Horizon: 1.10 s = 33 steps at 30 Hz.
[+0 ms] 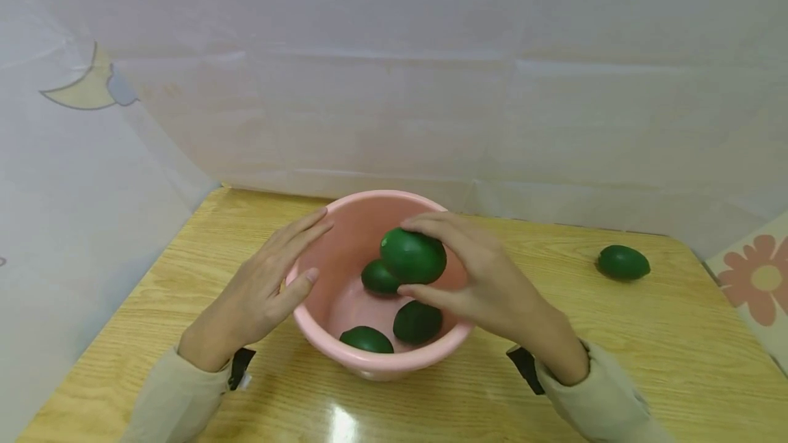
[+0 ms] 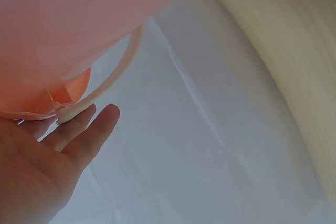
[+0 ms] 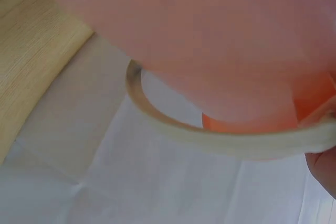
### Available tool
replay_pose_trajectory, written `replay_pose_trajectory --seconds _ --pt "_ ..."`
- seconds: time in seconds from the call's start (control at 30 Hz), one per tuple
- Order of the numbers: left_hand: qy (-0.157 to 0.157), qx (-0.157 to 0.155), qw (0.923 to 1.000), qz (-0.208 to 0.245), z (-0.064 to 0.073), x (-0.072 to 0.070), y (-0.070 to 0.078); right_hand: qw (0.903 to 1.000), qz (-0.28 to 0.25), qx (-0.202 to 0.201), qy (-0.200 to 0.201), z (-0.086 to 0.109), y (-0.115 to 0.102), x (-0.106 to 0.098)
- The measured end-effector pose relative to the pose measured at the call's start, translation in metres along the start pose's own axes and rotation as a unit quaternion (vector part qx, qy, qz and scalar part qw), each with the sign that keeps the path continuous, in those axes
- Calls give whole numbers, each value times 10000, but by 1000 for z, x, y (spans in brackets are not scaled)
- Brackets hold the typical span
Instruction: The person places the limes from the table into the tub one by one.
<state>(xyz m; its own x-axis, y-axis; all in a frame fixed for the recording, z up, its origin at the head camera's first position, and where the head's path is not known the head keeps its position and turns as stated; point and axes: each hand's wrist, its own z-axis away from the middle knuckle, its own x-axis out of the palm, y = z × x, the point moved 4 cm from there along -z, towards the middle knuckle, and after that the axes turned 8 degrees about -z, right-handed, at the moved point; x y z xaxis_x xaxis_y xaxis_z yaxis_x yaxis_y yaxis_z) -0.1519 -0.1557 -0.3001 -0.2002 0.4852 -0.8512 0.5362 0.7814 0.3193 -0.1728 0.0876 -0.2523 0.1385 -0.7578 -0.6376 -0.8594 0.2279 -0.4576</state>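
A pink bucket [image 1: 382,361] stands upright on the wooden table. Over its opening, my right hand [image 1: 486,272] holds a green lime [image 1: 414,256] between the thumb below and the fingers above. Inside the bucket lie three more limes, one at the back [image 1: 379,277], one at the right [image 1: 417,322] and one by the front wall [image 1: 366,339]. My left hand [image 1: 265,292] is at the left rim with its fingers extended. In the left wrist view, its fingers are by the bucket's pale handle [image 2: 113,80]. The right wrist view shows the handle [image 3: 226,142] and little of the right hand.
Another lime [image 1: 624,262] lies on the right part of the table [image 1: 646,340]. A pale sheet [image 1: 382,115] hangs right behind the table's back edge. A similar covering with a moon print [image 1: 83,91] is at the left.
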Motion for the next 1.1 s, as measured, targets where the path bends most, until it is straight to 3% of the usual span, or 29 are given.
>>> replay_pose_trajectory --seconds 0.53,0.9,1.1 --pt "29 0 10000 -17 0 0 1 9968 -394 95 -695 -13 -7 25" --pt "77 22 10000 -9 1 0 -1 9924 -152 405 -1154 -22 -9 38" --pt "71 31 10000 -14 1 0 -1 9843 105 818 -1563 -26 -7 45"
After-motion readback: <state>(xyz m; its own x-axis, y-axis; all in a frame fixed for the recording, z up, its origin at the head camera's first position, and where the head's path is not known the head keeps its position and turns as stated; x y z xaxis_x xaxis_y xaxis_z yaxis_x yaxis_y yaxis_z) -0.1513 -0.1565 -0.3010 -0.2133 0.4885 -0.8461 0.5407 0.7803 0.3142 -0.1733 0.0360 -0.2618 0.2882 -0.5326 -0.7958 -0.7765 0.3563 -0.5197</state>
